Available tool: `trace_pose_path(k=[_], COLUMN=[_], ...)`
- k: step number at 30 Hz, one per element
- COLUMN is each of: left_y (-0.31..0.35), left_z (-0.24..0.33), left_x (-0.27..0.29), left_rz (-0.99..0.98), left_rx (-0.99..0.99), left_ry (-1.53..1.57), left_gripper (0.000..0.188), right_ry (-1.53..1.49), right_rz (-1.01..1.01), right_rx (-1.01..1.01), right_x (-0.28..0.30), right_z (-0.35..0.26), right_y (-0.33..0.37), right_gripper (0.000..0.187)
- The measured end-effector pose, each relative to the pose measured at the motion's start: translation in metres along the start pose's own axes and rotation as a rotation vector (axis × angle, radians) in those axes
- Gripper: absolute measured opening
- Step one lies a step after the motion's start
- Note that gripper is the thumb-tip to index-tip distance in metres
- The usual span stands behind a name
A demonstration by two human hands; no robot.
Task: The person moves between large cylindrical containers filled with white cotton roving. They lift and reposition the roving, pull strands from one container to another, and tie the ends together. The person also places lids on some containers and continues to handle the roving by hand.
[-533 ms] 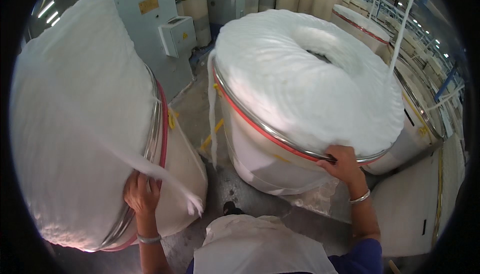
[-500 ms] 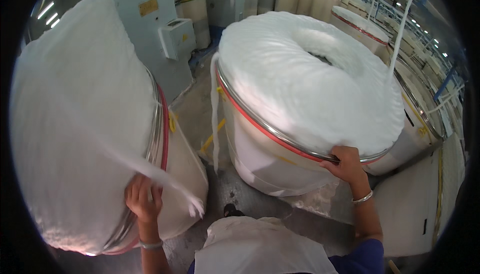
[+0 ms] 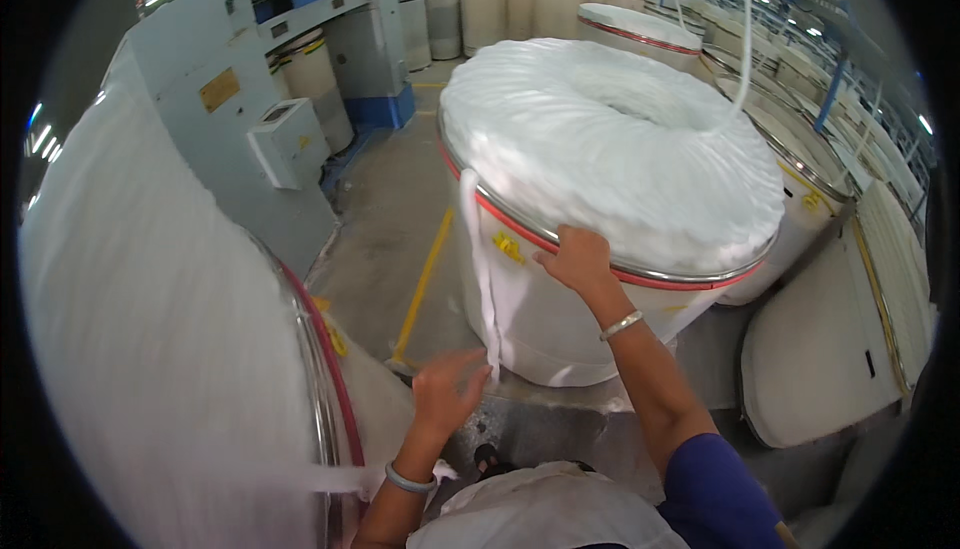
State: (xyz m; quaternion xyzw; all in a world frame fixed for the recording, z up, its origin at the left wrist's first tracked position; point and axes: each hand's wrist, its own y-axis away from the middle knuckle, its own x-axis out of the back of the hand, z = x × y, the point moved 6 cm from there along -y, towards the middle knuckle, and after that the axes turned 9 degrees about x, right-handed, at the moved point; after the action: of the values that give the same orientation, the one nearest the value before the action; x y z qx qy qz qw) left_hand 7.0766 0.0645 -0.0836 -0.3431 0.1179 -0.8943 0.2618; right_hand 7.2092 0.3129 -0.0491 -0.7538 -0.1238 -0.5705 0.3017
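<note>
A large cylindrical can [image 3: 540, 319] stands before me, with coiled white fibre sliver [image 3: 560, 139] heaped above its metal rim and a hollow in the middle. My right hand [image 3: 582, 259] is closed over the near rim. One loose sliver strand [image 3: 480, 269] hangs down the can's left side. Beside its lower end is my left hand [image 3: 447, 389], thumb and fingers apart; whether they touch the strand is unclear. At the left, a second can [image 3: 370, 389] holds a tall mass of white sliver [image 3: 170, 319], from which a short blurred end sticks out near my left wrist.
A grey machine housing [image 3: 200, 59] with a small control box [image 3: 290, 144] rises at the far left. A yellow floor line [image 3: 425, 279] runs between the cans. More cans stand on the right, one of them tilted [image 3: 820, 349]. A strand [image 3: 745, 29] drops from overhead into the coil.
My left hand has left the left can's rim and moved right to the hanging strand. My right hand still grips the front can, which appears turned, its strand now farther right.
</note>
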Motion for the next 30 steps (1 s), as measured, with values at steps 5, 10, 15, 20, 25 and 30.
trace_pose_path(k=[5, 10, 15, 20, 25, 30], left_y=[-0.045, -0.103, -0.116, -0.089, -0.063, -0.012], left_z=[0.015, 0.042, 0.077, 0.087, 0.074, 0.065], left_x=[-0.026, -0.055, -0.094, -0.104, -0.104, -0.103], left_rz=[0.108, 0.272, 0.220, 0.247, 0.085, 0.386], left_rx=[-0.038, -0.169, -0.371, -0.481, -0.338, -0.040], left_ry=[-0.031, -0.041, -0.108, -0.044, -0.076, 0.388], left_gripper=[0.028, 0.034, 0.025, 0.021, 0.033, 0.053], right_ry=[-0.080, -0.158, -0.933, -1.454, -0.956, -0.298], right_rz=[0.037, -0.454, -0.896, -1.066, -1.120, -0.895], right_rx=[0.087, 0.153, -0.192, -0.497, -0.380, -0.291], right_x=[0.031, 0.053, 0.065, 0.080, 0.099, 0.112], right_z=[0.034, 0.070, 0.122, 0.146, 0.163, 0.196], right_y=[0.061, 0.120, 0.170, 0.194, 0.166, 0.115], right_gripper=[0.042, 0.049, 0.069, 0.071, 0.068, 0.065])
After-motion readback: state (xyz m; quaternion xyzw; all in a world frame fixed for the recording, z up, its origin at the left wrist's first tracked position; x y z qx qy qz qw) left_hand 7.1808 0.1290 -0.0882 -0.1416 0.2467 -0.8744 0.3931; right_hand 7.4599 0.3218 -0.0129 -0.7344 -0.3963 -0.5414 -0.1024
